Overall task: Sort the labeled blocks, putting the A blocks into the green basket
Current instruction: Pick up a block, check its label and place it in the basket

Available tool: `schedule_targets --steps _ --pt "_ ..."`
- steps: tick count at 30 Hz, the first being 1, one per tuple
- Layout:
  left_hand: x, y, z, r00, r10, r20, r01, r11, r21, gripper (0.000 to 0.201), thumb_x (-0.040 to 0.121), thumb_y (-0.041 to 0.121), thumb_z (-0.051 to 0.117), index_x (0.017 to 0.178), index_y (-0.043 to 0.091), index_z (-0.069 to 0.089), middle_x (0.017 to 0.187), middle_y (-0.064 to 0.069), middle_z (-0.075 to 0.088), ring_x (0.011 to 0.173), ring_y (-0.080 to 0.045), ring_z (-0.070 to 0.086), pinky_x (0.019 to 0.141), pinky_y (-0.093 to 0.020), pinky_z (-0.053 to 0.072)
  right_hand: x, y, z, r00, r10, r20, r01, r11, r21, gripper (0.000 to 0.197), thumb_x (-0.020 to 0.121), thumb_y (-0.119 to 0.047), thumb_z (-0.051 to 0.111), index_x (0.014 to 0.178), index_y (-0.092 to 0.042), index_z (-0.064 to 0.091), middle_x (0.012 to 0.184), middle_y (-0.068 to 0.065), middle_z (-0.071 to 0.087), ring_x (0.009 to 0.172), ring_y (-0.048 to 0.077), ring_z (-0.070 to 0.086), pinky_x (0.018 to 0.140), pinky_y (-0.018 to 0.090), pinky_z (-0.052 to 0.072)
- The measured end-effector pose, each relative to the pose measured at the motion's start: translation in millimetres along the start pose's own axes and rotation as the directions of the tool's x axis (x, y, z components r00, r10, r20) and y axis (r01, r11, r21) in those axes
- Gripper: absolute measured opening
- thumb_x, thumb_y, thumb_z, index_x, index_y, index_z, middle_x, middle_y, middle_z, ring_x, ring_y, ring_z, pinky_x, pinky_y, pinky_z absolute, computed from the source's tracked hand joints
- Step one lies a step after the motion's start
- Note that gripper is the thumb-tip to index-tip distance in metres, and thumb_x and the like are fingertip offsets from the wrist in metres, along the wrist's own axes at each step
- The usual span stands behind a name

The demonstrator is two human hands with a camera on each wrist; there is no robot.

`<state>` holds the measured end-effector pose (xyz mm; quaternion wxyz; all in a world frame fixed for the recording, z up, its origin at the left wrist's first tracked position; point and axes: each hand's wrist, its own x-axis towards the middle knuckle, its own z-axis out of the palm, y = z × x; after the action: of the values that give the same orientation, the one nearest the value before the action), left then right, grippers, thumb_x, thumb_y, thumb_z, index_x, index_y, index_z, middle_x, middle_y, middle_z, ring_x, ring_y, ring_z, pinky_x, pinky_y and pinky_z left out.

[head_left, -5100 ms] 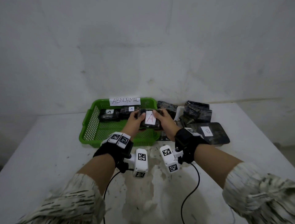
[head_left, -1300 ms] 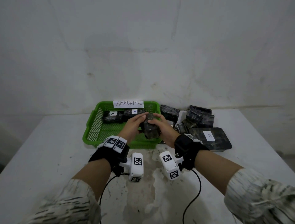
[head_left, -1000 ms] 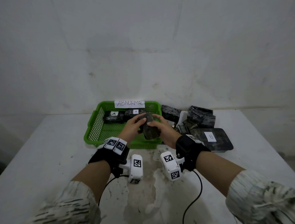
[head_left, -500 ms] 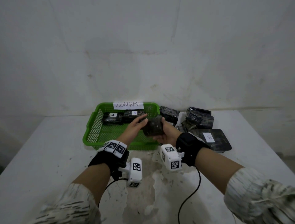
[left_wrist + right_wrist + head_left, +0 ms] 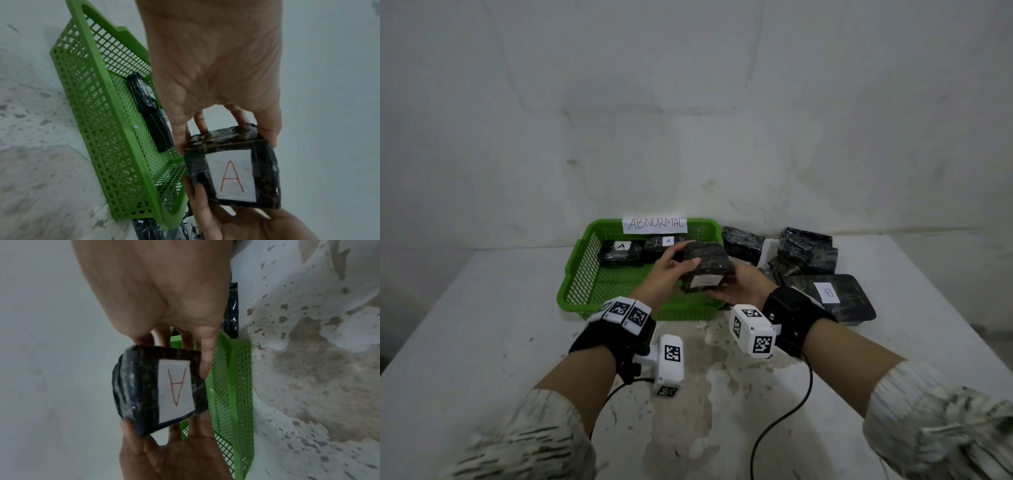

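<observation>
Block marked A held over the basket's near right corner

The block (image 5: 705, 270) could drop outside the green basket (image 5: 585, 274) onto the desk (image 5: 482, 325) if let go here, since it hangs at the rim. The left hand (image 5: 667, 270) and right hand (image 5: 739, 291) both grip it, fingers curled round opposite ends, label facing down toward the wrists.

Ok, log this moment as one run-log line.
phase: placing | held: A block | left hand: grips it | right hand: grips it | where: above basket | basket holds: two blocks
</observation>
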<state>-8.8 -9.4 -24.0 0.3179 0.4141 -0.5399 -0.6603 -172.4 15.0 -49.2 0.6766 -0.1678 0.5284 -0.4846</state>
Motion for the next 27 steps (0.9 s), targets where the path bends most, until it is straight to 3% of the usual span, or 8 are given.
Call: schedule_targets --steps 3,5,9,12,16,18,21,27 --pt "1.8 -2.4 -1.9 1.0 0.019 -0.009 -0.019 1.0 0.004 0.032 0.09 0.008 0.055 0.113 0.03 0.05 0.109 -0.017 0.051 0.097 -0.027 0.056 0.073 -0.031 0.053 -3.7 -0.6 5.7 0.991 -0.026 0.129 0.021 0.999 0.033 0.058 0.097 -0.056 0.036 0.127 -0.011 0.058 0.125 0.013 0.063 0.113 0.029 0.059 0.088 0.039 0.053" --pt "2.0 -1.5 -1.3 0.999 0.033 -0.015 -0.033 0.999 -0.001 0.032 0.09 0.005 0.054 0.115 0.025 0.049 0.1 -0.01 0.051 0.09 -0.021 0.057 0.066 -0.026 0.052 -8.6 -0.6 11.0 0.983 -0.067 0.171 0.075 0.997 -0.037 0.055 0.095 -0.056 0.041 0.125 -0.014 0.06 0.123 0.01 0.065 0.116 0.027 0.059 0.098 0.039 0.048" --pt "4.6 -1.4 -0.9 0.998 0.031 -0.05 -0.032 0.999 -0.025 0.016 0.095 0.016 0.05 0.11 0.021 0.051 0.109 -0.009 0.054 0.1 -0.024 0.055 0.068 -0.029 0.049 -16.5 1.1 20.7 0.978 -0.176 0.115 0.189 0.975 -0.12 0.04 0.097 -0.041 0.049 0.122 -0.011 0.061 0.121 0.011 0.064 0.103 0.022 0.062 0.088 0.035 0.051" --pt "8.0 -3.4 -2.8 0.995 0.037 -0.098 -0.039 0.999 -0.008 0.007 0.094 0.017 0.051 0.099 0.022 0.053 0.111 -0.013 0.054 0.1 -0.027 0.056 0.071 -0.033 0.051 -17.3 2.0 22.8 0.972 -0.206 0.116 0.224 0.96 -0.166 0.043 0.097 -0.038 0.051 0.126 -0.008 0.059 0.119 0.011 0.064 0.102 0.021 0.063 0.092 0.035 0.05" --pt "9.5 -3.9 -8.3 0.995 0.039 -0.096 -0.041 0.999 -0.012 0.008 0.093 0.016 0.053 0.093 0.024 0.055 0.111 -0.015 0.054 0.099 -0.028 0.057 0.088 -0.046 0.049 -16.9 4.5 23.1 0.968 -0.196 0.154 0.221 0.96 -0.17 0.039 0.096 -0.031 0.055 0.127 -0.008 0.059 0.121 0.012 0.064 0.11 0.025 0.061 0.102 0.04 0.046" --pt "8.3 -4.4 -8.5 0.995 0.032 -0.094 -0.036 0.999 -0.033 0.007 0.093 0.016 0.052 0.098 0.021 0.055 0.109 -0.013 0.056 0.097 -0.026 0.058 0.086 -0.044 0.05 -15.5 5.4 21.5 0.966 -0.211 0.15 0.236 0.955 -0.177 0.038 0.094 -0.026 0.058 0.127 -0.006 0.058 0.125 0.014 0.063 0.113 0.027 0.06 0.102 0.041 0.047" --pt "7.8 -6.6 -5.1 0.996 0.015 -0.085 -0.02 0.998 -0.062 0.023 0.094 0.013 0.051 0.116 0.017 0.05 0.107 -0.01 0.057 0.094 -0.021 0.058 0.077 -0.033 0.05 -14.1 3.9 21.0 0.965 -0.23 0.126 0.25 0.953 -0.172 0.037 0.094 -0.026 0.059 0.125 -0.007 0.06 0.117 0.011 0.066 0.104 0.024 0.064 0.094 0.037 0.051" --pt "9.4 -3.7 -2.8 0.993 -0.001 -0.118 -0.002 1.0 -0.026 0.038 0.094 0.009 0.048 0.132 0.009 0.043 0.098 -0.006 0.059 0.082 -0.016 0.059 0.069 -0.029 0.051 -11.9 4.6 18.7 0.972 -0.177 0.152 0.204 0.961 -0.188 0.038 0.093 -0.025 0.06 0.126 -0.005 0.059 0.119 0.012 0.064 0.104 0.024 0.062 0.094 0.036 0.05"
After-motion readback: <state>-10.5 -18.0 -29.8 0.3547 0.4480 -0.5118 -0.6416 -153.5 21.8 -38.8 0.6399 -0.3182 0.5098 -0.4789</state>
